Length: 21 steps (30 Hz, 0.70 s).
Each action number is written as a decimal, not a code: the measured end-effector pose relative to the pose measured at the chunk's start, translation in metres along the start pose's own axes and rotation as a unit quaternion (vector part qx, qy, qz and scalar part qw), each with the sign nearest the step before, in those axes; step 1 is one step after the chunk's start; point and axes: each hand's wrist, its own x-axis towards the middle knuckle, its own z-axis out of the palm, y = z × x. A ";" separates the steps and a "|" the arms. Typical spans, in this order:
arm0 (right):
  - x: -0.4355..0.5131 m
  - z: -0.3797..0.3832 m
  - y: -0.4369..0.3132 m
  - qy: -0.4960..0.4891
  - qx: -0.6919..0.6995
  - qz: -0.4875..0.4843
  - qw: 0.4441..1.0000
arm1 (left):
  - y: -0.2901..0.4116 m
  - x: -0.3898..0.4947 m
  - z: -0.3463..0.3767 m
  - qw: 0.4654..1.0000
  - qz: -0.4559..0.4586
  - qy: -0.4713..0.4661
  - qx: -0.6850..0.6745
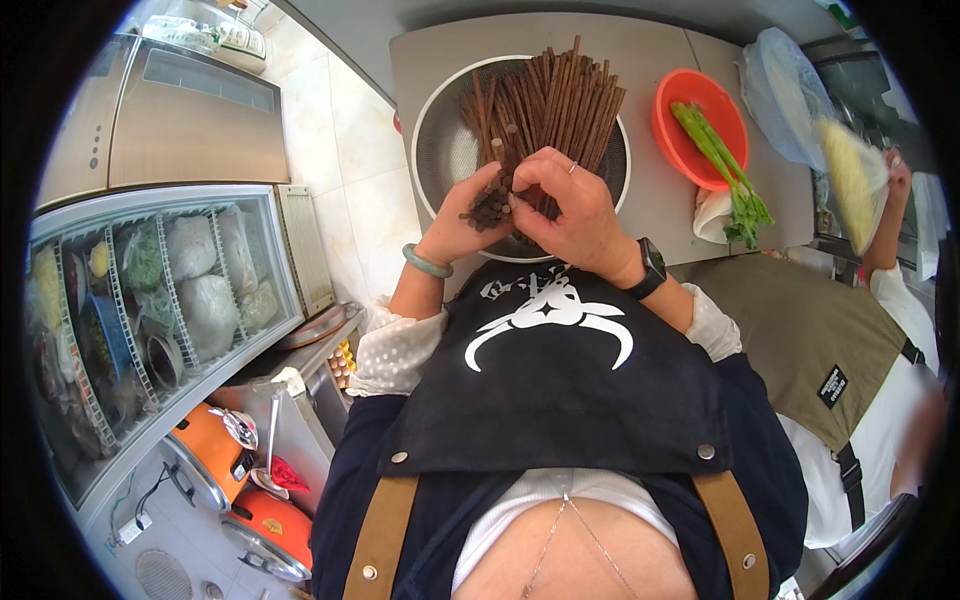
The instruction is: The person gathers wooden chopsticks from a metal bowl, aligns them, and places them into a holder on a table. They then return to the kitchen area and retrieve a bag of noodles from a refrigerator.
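My left hand (459,206) grips a bundle of dark brown wooden chopsticks (489,206), whose ends point up towards me. One chopstick with a paler tip stands out above the others. At the bundle's right side, my right hand (574,214) has its thumb and forefinger pinched on the chopstick ends; how many it holds is hidden. Both hands are over the near part of a round mesh basket (442,157) with a pale rim. A large pile of loose chopsticks (566,105) fills its middle and right, some jutting past the far rim.
Right of the basket, a red plastic bowl (670,139) holds green celery (712,146), its leaves hanging over the edge. A co-worker (810,352) in an olive apron stands close on my right, lifting a bag of pale yellow food (851,180). A glass-fronted fridge (169,292) stands left.
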 end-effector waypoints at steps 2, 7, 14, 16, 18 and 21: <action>0.000 0.000 0.000 0.004 0.010 0.023 1.000 | 0.004 0.002 0.002 1.000 -0.017 -0.003 -0.014; 0.002 0.001 0.003 -0.027 -0.001 0.016 0.999 | 0.013 0.008 0.005 0.998 -0.027 0.020 -0.050; 0.007 -0.008 0.002 -0.003 0.039 0.072 0.997 | 0.021 0.008 -0.003 0.997 -0.035 0.028 -0.060; 0.009 -0.013 0.001 0.021 0.088 0.119 0.989 | 0.021 0.008 -0.004 0.998 -0.021 0.034 -0.055; 0.014 -0.023 -0.001 0.042 0.114 0.132 0.984 | 0.019 0.010 -0.004 0.996 -0.023 0.034 -0.078; 0.025 -0.056 -0.008 0.085 0.144 0.105 0.980 | 0.014 0.013 -0.004 0.991 -0.025 0.048 -0.125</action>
